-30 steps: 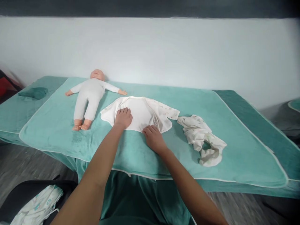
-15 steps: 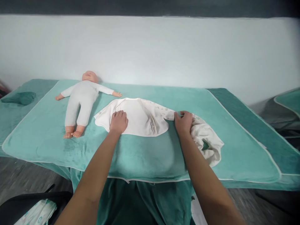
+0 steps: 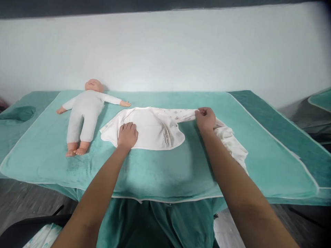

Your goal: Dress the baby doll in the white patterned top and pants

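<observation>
A white baby jacket (image 3: 152, 127) lies spread open on the teal towel (image 3: 160, 168). My left hand (image 3: 127, 135) rests flat on its left half, fingers stretched out. My right hand (image 3: 206, 119) is closed in a pinch on the end of the jacket's right sleeve (image 3: 181, 115), which is drawn out straight to the right. Just behind my right hand and forearm lies a crumpled pair of printed baby trousers (image 3: 231, 143), partly hidden. A baby doll (image 3: 84, 113) in a pale bodysuit lies on its back to the left of the jacket.
The towel covers a table set against a white wall (image 3: 165, 51). A folded teal cloth (image 3: 17, 113) lies at the far left. A printed cloth (image 3: 38, 237) sits on a dark seat at the bottom left. Another teal-covered surface (image 3: 320, 103) shows at the right edge.
My right hand left the jacket's lower hem, went right to the sleeve end and pulled the sleeve out straight. My left hand stayed pressed on the jacket. The view shifted a little.
</observation>
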### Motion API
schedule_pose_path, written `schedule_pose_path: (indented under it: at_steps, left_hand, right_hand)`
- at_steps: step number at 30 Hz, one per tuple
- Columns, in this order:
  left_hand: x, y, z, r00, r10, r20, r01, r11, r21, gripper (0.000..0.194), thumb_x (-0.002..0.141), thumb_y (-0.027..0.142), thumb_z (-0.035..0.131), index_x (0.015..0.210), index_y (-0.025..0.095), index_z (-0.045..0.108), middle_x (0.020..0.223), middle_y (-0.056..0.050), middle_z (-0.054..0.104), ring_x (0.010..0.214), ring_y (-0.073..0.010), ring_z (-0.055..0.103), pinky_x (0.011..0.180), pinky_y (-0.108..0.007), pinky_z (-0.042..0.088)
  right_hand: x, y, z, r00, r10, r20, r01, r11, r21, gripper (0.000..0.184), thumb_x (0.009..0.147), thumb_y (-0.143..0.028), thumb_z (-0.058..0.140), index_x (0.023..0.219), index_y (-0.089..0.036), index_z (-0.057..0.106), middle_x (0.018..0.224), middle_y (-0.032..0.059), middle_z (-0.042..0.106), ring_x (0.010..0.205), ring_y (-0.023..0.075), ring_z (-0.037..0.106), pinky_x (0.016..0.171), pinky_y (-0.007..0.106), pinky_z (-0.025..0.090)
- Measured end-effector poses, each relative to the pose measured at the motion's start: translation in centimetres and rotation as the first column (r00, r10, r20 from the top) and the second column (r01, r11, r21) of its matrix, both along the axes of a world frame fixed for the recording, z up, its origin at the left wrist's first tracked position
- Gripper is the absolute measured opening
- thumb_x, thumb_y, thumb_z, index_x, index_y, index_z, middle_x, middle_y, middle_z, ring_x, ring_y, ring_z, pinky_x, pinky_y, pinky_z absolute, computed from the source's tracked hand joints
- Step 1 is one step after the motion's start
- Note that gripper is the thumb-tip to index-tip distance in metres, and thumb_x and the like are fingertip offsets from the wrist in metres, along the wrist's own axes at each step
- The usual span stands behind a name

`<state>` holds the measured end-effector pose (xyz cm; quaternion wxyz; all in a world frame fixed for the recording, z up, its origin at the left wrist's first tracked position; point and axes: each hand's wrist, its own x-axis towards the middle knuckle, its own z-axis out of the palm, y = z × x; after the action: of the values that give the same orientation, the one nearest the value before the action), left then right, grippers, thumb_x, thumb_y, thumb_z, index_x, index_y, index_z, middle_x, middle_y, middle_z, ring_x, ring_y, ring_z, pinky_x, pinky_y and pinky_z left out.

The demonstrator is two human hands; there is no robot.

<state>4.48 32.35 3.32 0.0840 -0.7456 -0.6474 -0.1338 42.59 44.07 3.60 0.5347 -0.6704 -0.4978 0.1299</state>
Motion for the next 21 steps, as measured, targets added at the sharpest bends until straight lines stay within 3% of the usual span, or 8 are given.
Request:
schedule_pose_path:
  at_steps: [4, 8, 13, 17, 21]
  left_hand:
    - [0.0, 0.0, 0.0, 1.0, 0.007, -0.01, -0.007, 1.0, 0.003, 0.041, 0.101, 0.026, 0.035, 0.129, 0.017, 0.063, 0.141, -0.011, 0.064, 0.132, -0.0274, 0.054, 0.118, -0.046, 0.036]
    - [0.0, 0.0, -0.1, 1.0, 0.014, -0.012, -0.014, 1.0, 0.003, 0.042, 0.102, 0.027, 0.033, 0.13, 0.017, 0.063, 0.142, -0.011, 0.064, 0.132, -0.0266, 0.055, 0.119, -0.045, 0.036]
    - [0.0, 0.1, -0.2, 1.0, 0.023, -0.018, -0.023, 1.0, 0.004, 0.041, 0.102, 0.027, 0.034, 0.13, 0.019, 0.063, 0.143, -0.01, 0.064, 0.133, -0.0261, 0.055, 0.12, -0.044, 0.034]
    - [0.0, 0.1, -0.2, 1.0, 0.018, -0.015, -0.018, 1.0, 0.008, 0.04, 0.102, 0.026, 0.035, 0.128, 0.019, 0.063, 0.141, -0.01, 0.064, 0.132, -0.0266, 0.055, 0.119, -0.045, 0.035]
    - [0.0, 0.1, -0.3, 1.0, 0.019, -0.012, -0.019, 1.0, 0.015, 0.039, 0.102, 0.026, 0.035, 0.127, 0.019, 0.064, 0.141, -0.01, 0.065, 0.131, -0.0267, 0.056, 0.119, -0.045, 0.036]
  right_hand:
    - [-0.7, 1.7, -0.1, 0.999, -0.012, 0.036, 0.012, 1.0, -0.007, 0.018, 0.075, -0.025, 0.062, 0.092, -0.019, 0.062, 0.084, 0.0023, 0.063, 0.074, 0.0178, 0.056, 0.085, 0.038, 0.051]
    - [-0.8, 2.0, -1.0, 0.998, -0.052, -0.025, 0.052, 0.999, 0.011, 0.022, 0.076, -0.026, 0.063, 0.096, -0.018, 0.062, 0.091, 0.0038, 0.064, 0.072, 0.016, 0.053, 0.083, 0.037, 0.051]
    - [0.0, 1.4, -1.6, 0.978, 0.109, -0.175, -0.104, 0.994, 0.04, 0.035, 0.081, -0.033, 0.06, 0.112, -0.018, 0.061, 0.088, 0.0017, 0.064, 0.069, 0.0153, 0.055, 0.073, 0.032, 0.05]
    - [-0.2, 0.6, -1.5, 0.986, 0.166, 0.003, -0.165, 0.982, -0.089, 0.037, 0.082, -0.036, 0.062, 0.115, -0.02, 0.064, 0.079, -0.0003, 0.063, 0.068, 0.0172, 0.053, 0.077, 0.036, 0.049]
    - [-0.3, 0.6, -1.7, 0.965, 0.151, 0.216, -0.128, 0.985, -0.115, 0.046, 0.079, -0.02, 0.057, 0.125, -0.02, 0.063, 0.106, 0.0078, 0.068, 0.078, 0.0201, 0.057, 0.088, 0.042, 0.049]
